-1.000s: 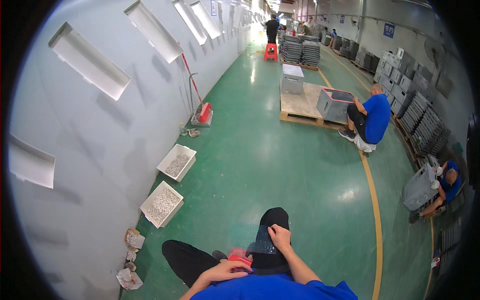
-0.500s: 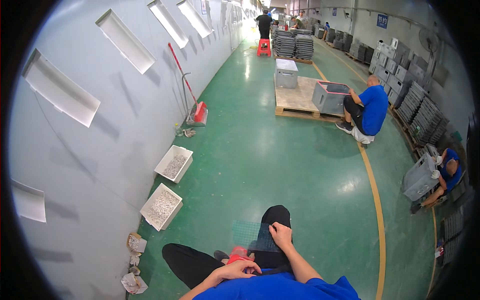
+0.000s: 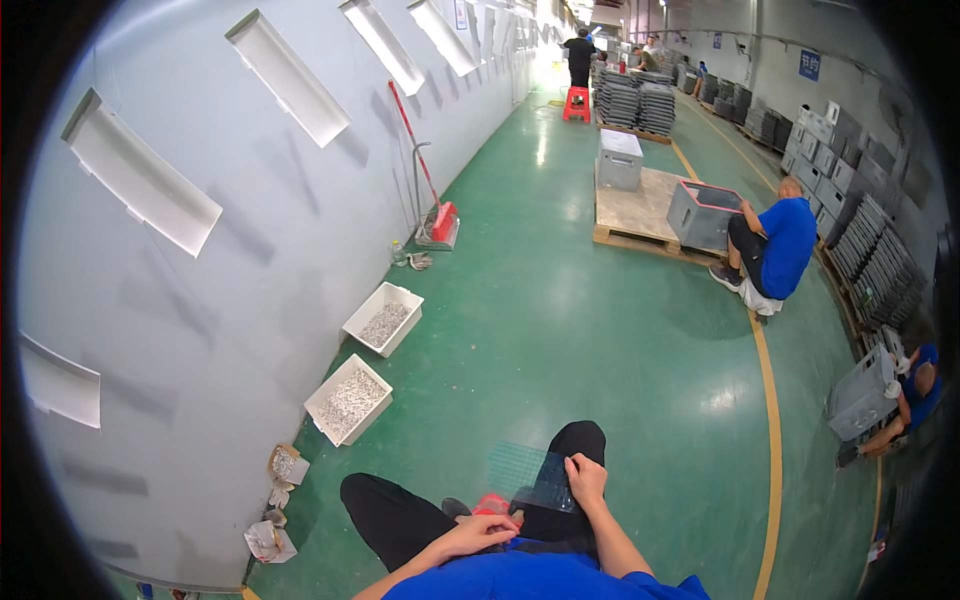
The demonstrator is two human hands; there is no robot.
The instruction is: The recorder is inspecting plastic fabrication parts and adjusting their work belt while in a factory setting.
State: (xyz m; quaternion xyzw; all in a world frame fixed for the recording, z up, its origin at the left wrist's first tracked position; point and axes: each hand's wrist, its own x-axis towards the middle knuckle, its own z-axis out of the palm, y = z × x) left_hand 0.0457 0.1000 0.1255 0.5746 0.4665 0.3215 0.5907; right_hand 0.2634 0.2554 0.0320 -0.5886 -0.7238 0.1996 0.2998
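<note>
The green floor (image 3: pixel 520 330) runs long beside the pale wall (image 3: pixel 200 250), where two white trays (image 3: pixel 350 398) of small metal parts sit pushed out of the walkway. A seated co-worker (image 3: pixel 775 245) works at a grey crate (image 3: pixel 703 213) on a wooden pallet (image 3: pixel 632 205). Nearest, a clear gridded sheet (image 3: pixel 532 474) lies across the person's raised knee, pinched at its edge by the right hand (image 3: pixel 586 480); the left hand (image 3: pixel 480 532) rests loosely curled on the lap, grasping nothing visible.

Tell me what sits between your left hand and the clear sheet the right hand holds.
In the head view a small red object lies between the left hand and the clear gridded sheet, which the right hand pinches.
</note>
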